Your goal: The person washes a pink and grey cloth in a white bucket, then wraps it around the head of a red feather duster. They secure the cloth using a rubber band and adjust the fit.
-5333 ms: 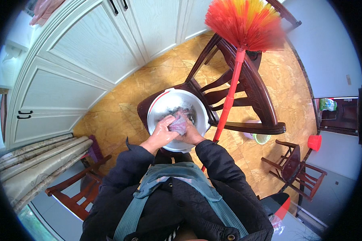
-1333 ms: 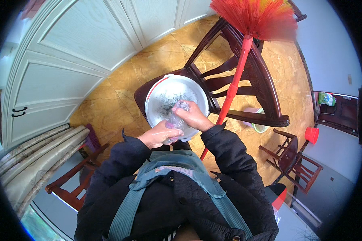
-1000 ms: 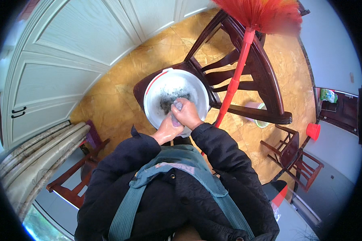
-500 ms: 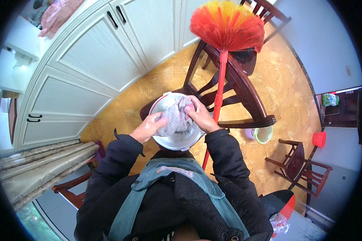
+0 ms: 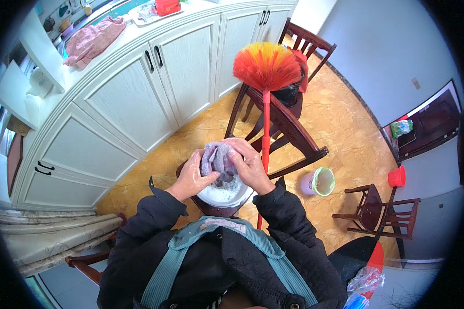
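Between both hands I hold a wet, greyish-purple cloth, bunched up above a white bucket. White suds and water show inside the bucket, which stands on a dark wooden chair seat. My left hand grips the cloth's left side, thumb across its front. On the right side my right hand is closed on it, fingers over the top. Wet skin and foam show on both hands. The bucket's far rim is hidden behind the cloth and hands.
A red-and-yellow duster on a red pole leans against the chair back. White cabinets line the left. To the right are a small bin, another wooden chair and a red bucket. A pink cloth lies on the counter.
The cloth was spread wider low over the bucket; now it is squeezed into a smaller bunch, with my hands closer together. The view has tilted up, showing more of the counter.
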Demonstrator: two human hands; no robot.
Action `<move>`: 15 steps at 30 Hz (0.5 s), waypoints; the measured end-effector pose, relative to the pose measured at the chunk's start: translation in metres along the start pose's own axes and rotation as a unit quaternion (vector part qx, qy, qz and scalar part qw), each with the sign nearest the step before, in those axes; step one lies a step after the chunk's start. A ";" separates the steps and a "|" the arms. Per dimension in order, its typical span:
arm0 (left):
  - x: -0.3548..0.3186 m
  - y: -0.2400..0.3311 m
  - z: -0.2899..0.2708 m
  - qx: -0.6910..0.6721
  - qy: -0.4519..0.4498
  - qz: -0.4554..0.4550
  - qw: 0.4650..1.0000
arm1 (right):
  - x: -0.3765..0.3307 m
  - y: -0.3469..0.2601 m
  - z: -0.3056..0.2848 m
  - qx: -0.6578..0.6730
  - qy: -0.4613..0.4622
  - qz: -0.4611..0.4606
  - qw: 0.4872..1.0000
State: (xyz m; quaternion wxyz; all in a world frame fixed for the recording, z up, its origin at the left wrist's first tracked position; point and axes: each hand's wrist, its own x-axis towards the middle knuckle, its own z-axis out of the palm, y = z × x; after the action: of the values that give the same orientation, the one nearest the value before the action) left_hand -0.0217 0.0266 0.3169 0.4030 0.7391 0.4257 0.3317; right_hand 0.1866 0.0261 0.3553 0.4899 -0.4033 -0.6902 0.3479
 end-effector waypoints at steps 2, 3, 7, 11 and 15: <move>0.002 -0.010 -0.007 0.031 0.023 0.080 0.996 | 0.000 -0.011 -0.003 -0.020 -0.015 -0.028 0.999; 0.006 -0.004 -0.018 0.022 0.022 0.113 0.993 | 0.000 -0.018 -0.006 -0.006 -0.017 -0.022 1.000; 0.001 0.009 -0.068 -0.084 0.009 0.019 0.996 | 0.001 -0.051 -0.029 0.007 -0.025 -0.057 0.998; 0.010 0.001 -0.113 -0.328 0.106 -0.063 0.937 | -0.009 -0.044 -0.046 0.232 0.024 -0.014 0.972; 0.009 -0.001 -0.153 -0.531 0.071 0.006 0.844 | -0.014 -0.032 -0.048 0.431 0.123 0.085 0.890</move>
State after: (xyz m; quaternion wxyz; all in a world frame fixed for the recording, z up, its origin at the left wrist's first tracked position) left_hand -0.1456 0.0831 0.3867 0.7005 0.3886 0.2076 0.5614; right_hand 0.2278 0.0036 0.3912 0.6652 -0.2498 -0.3696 0.5988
